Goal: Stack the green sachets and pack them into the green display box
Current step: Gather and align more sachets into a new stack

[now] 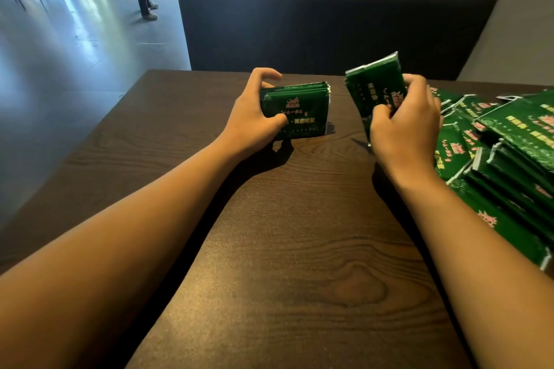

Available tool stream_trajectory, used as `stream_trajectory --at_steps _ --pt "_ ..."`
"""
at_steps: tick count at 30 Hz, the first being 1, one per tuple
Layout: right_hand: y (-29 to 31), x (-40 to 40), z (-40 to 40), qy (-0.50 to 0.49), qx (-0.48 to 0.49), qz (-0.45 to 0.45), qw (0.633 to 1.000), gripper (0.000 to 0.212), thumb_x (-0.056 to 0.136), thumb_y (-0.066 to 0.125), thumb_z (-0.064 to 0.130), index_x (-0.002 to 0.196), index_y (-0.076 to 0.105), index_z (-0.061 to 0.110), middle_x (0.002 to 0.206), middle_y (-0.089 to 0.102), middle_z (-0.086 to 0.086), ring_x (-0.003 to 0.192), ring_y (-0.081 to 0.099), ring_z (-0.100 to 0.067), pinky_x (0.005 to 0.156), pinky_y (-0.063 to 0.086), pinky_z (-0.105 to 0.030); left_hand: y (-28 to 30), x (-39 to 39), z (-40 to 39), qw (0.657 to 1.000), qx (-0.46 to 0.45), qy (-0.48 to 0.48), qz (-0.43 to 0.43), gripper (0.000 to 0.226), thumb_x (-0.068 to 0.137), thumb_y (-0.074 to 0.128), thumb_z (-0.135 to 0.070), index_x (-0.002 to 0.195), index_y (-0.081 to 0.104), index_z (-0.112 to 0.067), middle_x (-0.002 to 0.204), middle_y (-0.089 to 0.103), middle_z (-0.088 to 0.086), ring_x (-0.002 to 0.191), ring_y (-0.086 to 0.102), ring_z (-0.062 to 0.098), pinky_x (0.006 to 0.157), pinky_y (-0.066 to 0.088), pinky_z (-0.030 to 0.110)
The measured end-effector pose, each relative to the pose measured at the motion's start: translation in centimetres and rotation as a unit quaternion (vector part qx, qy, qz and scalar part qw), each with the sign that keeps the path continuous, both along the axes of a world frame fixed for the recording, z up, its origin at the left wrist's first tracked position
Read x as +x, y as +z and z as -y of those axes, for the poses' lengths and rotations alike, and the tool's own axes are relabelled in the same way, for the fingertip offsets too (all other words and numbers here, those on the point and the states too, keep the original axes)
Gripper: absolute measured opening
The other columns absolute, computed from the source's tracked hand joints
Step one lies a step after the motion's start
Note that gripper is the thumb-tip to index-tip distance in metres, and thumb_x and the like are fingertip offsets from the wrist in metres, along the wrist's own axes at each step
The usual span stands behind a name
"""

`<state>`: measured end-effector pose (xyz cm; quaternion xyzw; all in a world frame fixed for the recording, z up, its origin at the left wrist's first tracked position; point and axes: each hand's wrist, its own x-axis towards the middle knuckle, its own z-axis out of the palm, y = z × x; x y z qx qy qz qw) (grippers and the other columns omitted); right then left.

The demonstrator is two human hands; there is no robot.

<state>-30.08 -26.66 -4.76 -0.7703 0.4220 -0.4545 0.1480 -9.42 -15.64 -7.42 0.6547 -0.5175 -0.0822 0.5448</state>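
The left hand [254, 117] grips a small stack of green sachets [296, 111] standing on edge on the wooden table [284, 249], long axis left to right, printed face toward the camera. The right hand [404, 129] clasps another sachet bundle [374, 90] — tilted, its long axis running up and away. A loose sachet pile [509, 159] lies at right.

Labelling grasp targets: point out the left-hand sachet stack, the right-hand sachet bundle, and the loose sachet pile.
left-hand sachet stack [299, 111]: head view, printed front face.
right-hand sachet bundle [374, 81]: head view, upper green face above the fingers.
loose sachet pile [509, 159]: head view, middle of the heap.
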Motion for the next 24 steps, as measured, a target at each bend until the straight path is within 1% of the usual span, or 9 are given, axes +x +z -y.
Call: stream_trajectory --at_steps 2,4,7,10,13,16,19,22,24 --pt "0.0 0.0 0.0 0.033 -0.04 0.033 0.998 0.029 0.084 0.049 0.017 0.111 0.059 0.011 0.107 0.059 -0.005 0.105 0.052 -0.029 0.098 0.042 -0.05 0.1 0.0 0.0 1.0 0.002 -0.003 -0.008 0.059 0.084 0.069 0.002 0.134 0.044 -0.016 0.115 0.057 0.004 0.104 0.068 0.021 0.085 0.063 0.041" --pt "0.1 0.1 -0.3 0.079 -0.074 0.051 0.993 0.015 0.082 0.049 0.016 0.094 0.058 0.017 0.094 0.055 0.0 0.092 0.053 -0.026 0.089 0.045 -0.057 0.2 0.0 0.0 1.0 0.002 -0.006 -0.009 0.056 0.085 0.068 0.001 0.132 0.045 -0.016 0.115 0.057 0.003 0.105 0.067 0.021 0.086 0.063 0.042" --pt "0.0 0.4 -0.9 0.115 -0.101 0.019 0.988 0.013 0.081 0.051 0.018 0.088 0.06 0.024 0.088 0.056 0.006 0.087 0.054 -0.022 0.09 0.04 -0.046 0.3 -0.1 -0.1 1.0 0.002 -0.005 -0.009 0.045 0.086 0.064 -0.004 0.127 0.048 -0.017 0.116 0.058 -0.001 0.107 0.067 0.02 0.086 0.063 0.043" --pt "-0.8 0.8 -1.1 0.126 -0.089 -0.118 0.981 0.026 0.082 0.053 0.027 0.103 0.069 0.025 0.103 0.061 0.005 0.104 0.052 -0.023 0.087 0.024 -0.035 0.4 -0.3 0.0 1.0 0.008 -0.006 -0.003 0.036 0.09 0.059 -0.005 0.124 0.051 -0.017 0.116 0.059 -0.003 0.106 0.066 0.016 0.084 0.063 0.036" --pt "-1.7 1.2 -1.0 0.124 -0.057 -0.213 0.968 0.033 0.085 0.067 0.029 0.117 0.066 0.035 0.124 0.048 0.004 0.121 0.038 -0.025 0.092 0.023 -0.038 0.6 -0.6 -0.1 1.0 0.02 -0.018 0.012 0.031 0.096 0.054 -0.005 0.125 0.052 -0.016 0.111 0.061 -0.005 0.1 0.065 0.012 0.081 0.057 0.026" --pt "-1.7 1.4 -1.1 0.122 -0.052 -0.178 0.975 0.042 0.084 0.077 0.029 0.123 0.061 0.034 0.141 0.038 -0.002 0.133 0.03 -0.029 0.103 0.032 -0.044 0.5 -1.1 -0.1 0.998 0.025 -0.051 0.04 0.027 0.1 0.056 -0.02 0.126 0.051 -0.016 0.113 0.063 -0.003 0.102 0.066 0.012 0.083 0.059 0.028" --pt "-1.6 1.5 -1.0 0.152 -0.031 -0.119 0.981 0.061 0.081 0.083 0.027 0.133 0.052 0.03 0.147 0.033 -0.007 0.139 0.03 -0.028 0.107 0.033 -0.034 0.3 -1.6 -0.1 0.994 0.031 -0.071 0.071 0.039 0.098 0.065 -0.035 0.13 0.049 -0.018 0.12 0.063 -0.002 0.107 0.067 0.012 0.088 0.06 0.031" --pt "-1.8 1.6 -0.9 0.191 -0.013 -0.094 0.977 0.079 0.078 0.085 0.023 0.144 0.042 0.029 0.149 0.031 -0.007 0.14 0.035 -0.025 0.111 0.038 -0.035 0.4 -2.1 0.0 0.991 0.03 -0.075 0.11 0.054 0.09 0.077 -0.031 0.134 0.048 -0.016 0.128 0.062 0.0 0.115 0.066 0.013 0.094 0.06 0.036" --pt "-1.8 1.6 -1.0 0.21 -0.003 -0.089 0.974 0.08 0.081 0.081 0.017 0.148 0.039 0.029 0.151 0.03 -0.006 0.14 0.037 -0.022 0.107 0.039 -0.029 0.5 -2.3 0.1 0.99 0.026 -0.074 0.12 0.057 0.088 0.078 -0.021 0.135 0.047 -0.014 0.131 0.061 0.002 0.119 0.065 0.015 0.096 0.06 0.039"
